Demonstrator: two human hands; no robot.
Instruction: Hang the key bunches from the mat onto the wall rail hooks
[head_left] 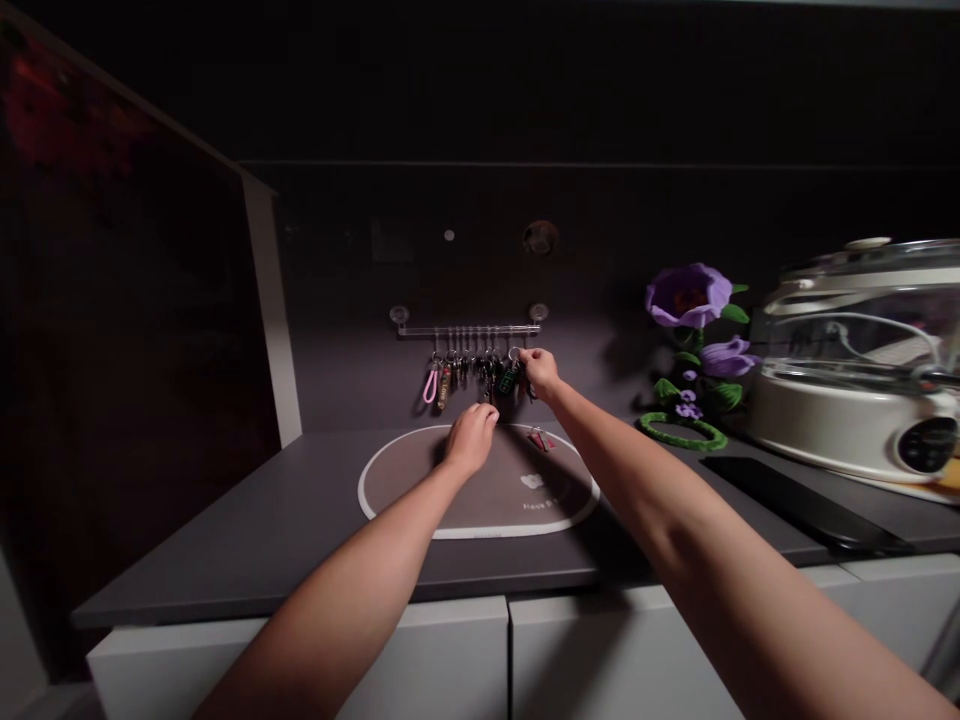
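A clear hook rail [471, 331] is fixed to the dark wall, with several bunches of keys [461, 368] hanging from it. My right hand [540, 372] is at the rail's right end, thumb and fingers pinched on a metal key ring [515, 354]. A dark tag with green marks [508, 378] hangs beside those fingers. Just below the hanging keys is my left hand [472, 438], its fingers closed; what they hold, if anything, is too small to name. A pink loop strap [430, 384] hangs at the left of the row. One red key set [540, 439] lies on the mat.
The brown oval mat [405, 482] with a pale rim lies on the grey countertop [300, 540]. To the right stand purple artificial flowers [688, 296], a cream appliance with a clear lid [825, 410] and a flat black slab [806, 500]. A dark panel rises at left.
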